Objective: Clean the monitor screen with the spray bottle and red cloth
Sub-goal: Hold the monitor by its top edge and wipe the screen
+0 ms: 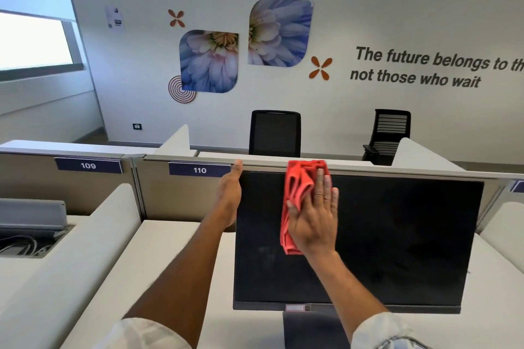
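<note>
Desk (170, 249), one monitor (397, 235); right hand (314, 221) presses one cloth (297, 187).

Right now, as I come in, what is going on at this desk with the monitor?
A person is cleaning the dark monitor screen. The right hand presses a red cloth flat against the upper left part of the screen, fingers straight. The left hand rests against the monitor's left edge near the top corner, apparently to steady it. The screen shows no image.

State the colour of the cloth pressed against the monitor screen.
The cloth is red; head view.
</note>
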A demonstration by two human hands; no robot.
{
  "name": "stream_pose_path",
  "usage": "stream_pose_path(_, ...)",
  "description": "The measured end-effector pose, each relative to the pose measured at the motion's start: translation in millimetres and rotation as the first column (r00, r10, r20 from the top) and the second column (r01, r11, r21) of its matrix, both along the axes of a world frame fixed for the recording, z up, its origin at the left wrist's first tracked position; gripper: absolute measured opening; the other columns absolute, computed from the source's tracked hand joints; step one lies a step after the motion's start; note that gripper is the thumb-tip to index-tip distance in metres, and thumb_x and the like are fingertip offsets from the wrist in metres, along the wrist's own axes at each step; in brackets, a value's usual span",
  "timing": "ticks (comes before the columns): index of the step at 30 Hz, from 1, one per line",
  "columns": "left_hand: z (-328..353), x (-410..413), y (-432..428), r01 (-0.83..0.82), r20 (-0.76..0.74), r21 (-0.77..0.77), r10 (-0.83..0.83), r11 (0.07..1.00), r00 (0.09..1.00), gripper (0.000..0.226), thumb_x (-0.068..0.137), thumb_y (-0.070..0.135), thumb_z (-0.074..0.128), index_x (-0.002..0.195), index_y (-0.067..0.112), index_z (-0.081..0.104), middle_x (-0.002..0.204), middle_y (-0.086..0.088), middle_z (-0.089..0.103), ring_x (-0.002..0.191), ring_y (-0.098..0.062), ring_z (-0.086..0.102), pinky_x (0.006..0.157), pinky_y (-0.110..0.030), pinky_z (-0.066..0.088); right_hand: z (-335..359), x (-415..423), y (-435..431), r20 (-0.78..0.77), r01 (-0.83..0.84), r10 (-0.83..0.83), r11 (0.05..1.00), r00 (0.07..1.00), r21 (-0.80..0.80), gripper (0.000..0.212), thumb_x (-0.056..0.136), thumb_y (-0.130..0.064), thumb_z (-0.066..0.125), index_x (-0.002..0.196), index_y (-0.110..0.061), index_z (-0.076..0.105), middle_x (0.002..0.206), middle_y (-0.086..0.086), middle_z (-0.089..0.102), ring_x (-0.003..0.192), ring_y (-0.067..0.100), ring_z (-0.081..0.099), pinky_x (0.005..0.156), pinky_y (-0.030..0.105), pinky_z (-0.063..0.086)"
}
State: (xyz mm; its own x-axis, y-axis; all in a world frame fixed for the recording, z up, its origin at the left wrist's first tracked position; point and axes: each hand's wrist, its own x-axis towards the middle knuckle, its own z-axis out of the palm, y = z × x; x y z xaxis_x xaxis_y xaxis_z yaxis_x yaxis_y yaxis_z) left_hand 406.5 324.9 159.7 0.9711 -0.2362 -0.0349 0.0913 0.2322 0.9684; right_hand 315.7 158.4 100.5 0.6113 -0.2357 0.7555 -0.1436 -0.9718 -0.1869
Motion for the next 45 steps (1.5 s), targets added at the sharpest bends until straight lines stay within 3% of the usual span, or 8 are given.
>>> stream_pose_path(6,0.1,-0.7,1.4,0.001,-0.009,0.009,-0.001,1.0,1.0,0.049,0.091,0.065,0.042,0.102,0.026,0.07,0.1,0.002,0.074,0.103,-0.018,0.064,0.082,-0.037,0.05,9.4,7.9,25.3,0.053,0.058,-0.074,0.964,0.996,0.26,0.073,0.099,-0.046,0.03,0.154,-0.008,0.003,0.162,0.016,-0.001,0.15,0.035,0.001,0.122,0.051,0.012)
stream_pose_path(11,8.4,0.8,2.9,0.11,-0.041,-0.021,-0.11,0.994,0.993,0.056,0.096,0.055,0.042,0.11,0.011,0.072,0.109,-0.013,0.072,0.106,-0.028,0.067,0.097,-0.044,0.05,11.3,23.4,64.5,0.001,-0.113,0.113,0.992,0.994,0.048,0.067,0.1,-0.041,0.032,0.155,-0.012,0.007,0.163,0.015,0.008,0.15,0.036,0.005,0.121,0.052,0.01)
stream_pose_path(14,8.6,-1.8,8.6,0.116,-0.028,-0.06,-0.118,0.991,0.993,0.05,0.097,0.051,0.043,0.095,0.013,0.077,0.097,-0.012,0.075,0.097,-0.027,0.069,0.081,-0.035,0.056,9.7,33.5,89.4,-0.102,-0.22,0.21,0.97,0.972,-0.099,0.068,0.098,-0.044,0.031,0.156,-0.016,0.009,0.164,0.011,0.005,0.151,0.033,0.003,0.121,0.051,0.007)
stream_pose_path(22,19.9,-4.4,19.8,0.19,-0.034,0.032,-0.189,0.981,0.981,0.057,0.095,0.055,0.043,0.104,0.005,0.07,0.1,-0.018,0.071,0.093,-0.03,0.068,0.092,-0.044,0.053,-21.8,23.4,79.7,-0.162,-0.262,0.23,0.94,0.96,-0.217,0.064,0.101,-0.046,0.035,0.156,-0.021,0.013,0.165,0.004,0.007,0.152,0.027,0.005,0.123,0.044,0.002)
stream_pose_path(31,10.8,-10.3,16.5,0.117,-0.003,0.025,-0.117,0.993,0.993,0.041,0.098,0.05,0.041,0.114,0.02,0.063,0.117,-0.003,0.067,0.116,-0.02,0.056,0.106,-0.045,0.038,-171.0,-60.6,65.3,-0.574,-0.397,0.152,0.857,0.804,-0.329,0.074,0.079,-0.047,0.062,0.146,-0.027,0.038,0.16,-0.001,0.027,0.146,0.026,0.028,0.122,0.045,-0.01)
stream_pose_path(39,11.2,-14.2,8.9,0.093,-0.016,0.029,-0.092,0.995,0.996,0.052,0.095,0.056,0.043,0.125,0.017,0.06,0.129,-0.005,0.062,0.124,-0.023,0.051,0.112,-0.047,0.032,-115.9,-32.3,65.9,-0.324,-0.27,0.169,0.915,0.931,-0.299,0.068,0.095,-0.046,0.048,0.154,-0.023,0.022,0.164,0.002,0.01,0.151,0.029,0.005,0.123,0.047,0.002)
stream_pose_path(43,10.9,-13.5,15.0,0.078,-0.068,0.022,-0.076,0.997,0.995,0.052,0.091,0.059,0.049,0.098,0.013,0.073,0.093,-0.011,0.075,0.084,-0.023,0.071,0.079,-0.038,0.057,-30.0,12.0,79.0,-0.188,-0.222,0.192,0.963,0.963,-0.152,0.066,0.099,-0.046,0.035,0.156,-0.022,0.012,0.164,0.007,0.004,0.151,0.03,0.007,0.123,0.047,0.005)
stream_pose_path(45,10.7,-12.8,14.9,0.088,-0.04,0.035,-0.087,0.995,0.995,0.053,0.093,0.057,0.048,0.097,0.012,0.074,0.089,-0.011,0.075,0.084,-0.022,0.07,0.074,-0.032,0.055,0.3,28.8,81.8,-0.145,-0.207,0.189,0.971,0.971,-0.123,0.072,0.096,-0.046,0.038,0.156,-0.019,0.007,0.164,0.009,0.0,0.151,0.03,0.004,0.123,0.045,0.002)
